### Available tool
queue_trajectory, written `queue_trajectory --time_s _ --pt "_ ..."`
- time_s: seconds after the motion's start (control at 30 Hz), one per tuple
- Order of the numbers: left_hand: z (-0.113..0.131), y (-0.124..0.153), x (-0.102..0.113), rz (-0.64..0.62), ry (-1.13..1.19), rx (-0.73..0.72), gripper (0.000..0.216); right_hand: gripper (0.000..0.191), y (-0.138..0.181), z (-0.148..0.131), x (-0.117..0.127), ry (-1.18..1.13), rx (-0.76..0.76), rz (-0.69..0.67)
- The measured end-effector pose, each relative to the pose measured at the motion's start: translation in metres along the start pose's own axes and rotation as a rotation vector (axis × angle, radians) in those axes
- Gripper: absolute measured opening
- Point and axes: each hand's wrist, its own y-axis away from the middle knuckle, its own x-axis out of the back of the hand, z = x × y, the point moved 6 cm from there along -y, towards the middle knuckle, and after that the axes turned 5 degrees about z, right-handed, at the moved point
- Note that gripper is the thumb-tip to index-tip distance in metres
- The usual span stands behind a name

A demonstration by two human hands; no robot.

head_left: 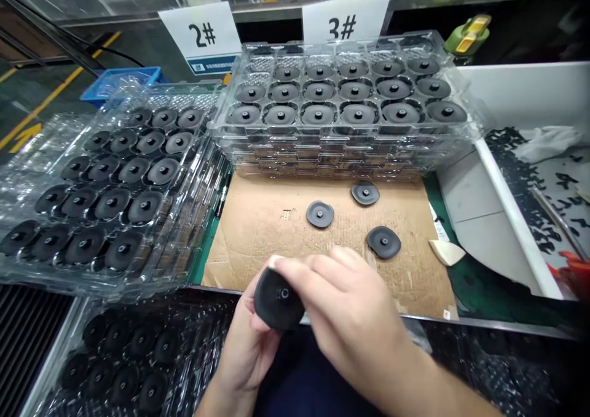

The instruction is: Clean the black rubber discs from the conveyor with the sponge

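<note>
Near the front edge of the bench, a black rounded plastic disc [276, 303] with a small central hub is held up between both hands. My left hand [251, 337] grips it from below and the left side, its fingers partly behind the disc. From the right, my right hand [343, 300] closes on its upper rim with the thumb and fingers; whether a small tool is in those fingers I cannot see. On the cardboard [258, 220] beyond lie three similar parts: one disc [320, 214], another disc [365, 193] and a third disc [384, 242].
Stacked clear trays [345, 144] filled with discs stand behind the cardboard, and another tray stack [184, 202] is at left. A white bin [502, 202] with black scraps sits at right, near a cream wedge [447, 252]. More discs [124, 383] lie in trays below left.
</note>
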Motion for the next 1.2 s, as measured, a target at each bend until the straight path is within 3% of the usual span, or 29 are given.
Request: queue_trajectory --time_s 0.1,0.2,0.3,0.43,0.5,0.63,0.7,0.77,0.8,0.87,0.93,1.0,1.1,1.2 --pt "0.002 -0.001 -0.004 -0.051 0.010 -0.004 0.042 0.031 -0.004 -0.001 0.005 -0.181 0.078 0.064" --pt "0.011 -0.003 -0.003 -0.061 0.016 -0.041 0.046 0.026 0.007 0.030 0.002 -0.284 -0.201 0.007" --pt "0.020 -0.003 -0.003 -0.123 0.072 -0.054 0.052 0.021 0.039 0.068 -0.014 -0.300 -0.404 -0.042" --pt "0.022 -0.001 -0.005 -0.157 0.115 -0.004 0.058 0.023 0.074 0.102 -0.044 -0.192 -0.399 -0.090" --pt "0.020 0.000 -0.008 -0.159 0.124 0.024 0.059 0.022 0.075 0.105 -0.044 -0.181 -0.398 -0.100" --pt "0.014 0.005 -0.019 -0.217 0.139 0.065 0.059 0.023 0.044 0.078 0.001 -0.141 -0.381 0.063" --pt "0.009 0.008 -0.023 -0.258 0.152 0.084 0.061 0.029 0.021 0.044 0.026 -0.147 -0.168 0.159" --pt "0.003 0.010 -0.023 -0.259 0.140 0.110 0.061 0.028 0.006 0.009 0.034 -0.158 0.122 0.118" --pt "0.001 0.010 -0.020 -0.239 0.122 0.121 0.060 0.028 0.002 -0.002 0.031 -0.147 0.197 0.053" --pt "-0.002 0.008 -0.015 -0.206 0.078 0.138 0.061 0.028 -0.003 -0.006 0.020 -0.070 0.153 -0.078" --pt "-0.003 0.006 -0.014 -0.202 0.051 0.144 0.058 0.029 -0.004 -0.003 0.012 0.046 0.065 -0.112" --pt "-0.004 0.005 -0.016 -0.221 0.039 0.164 0.044 0.028 -0.005 -0.009 0.009 0.042 0.164 -0.099" --pt "-0.004 0.005 -0.020 -0.221 0.022 0.182 0.032 0.028 -0.005 -0.017 0.007 -0.189 0.313 -0.185" --pt "-0.003 0.006 -0.022 -0.214 0.015 0.192 0.045 0.029 -0.007 -0.006 0.009 -0.145 0.127 -0.197"
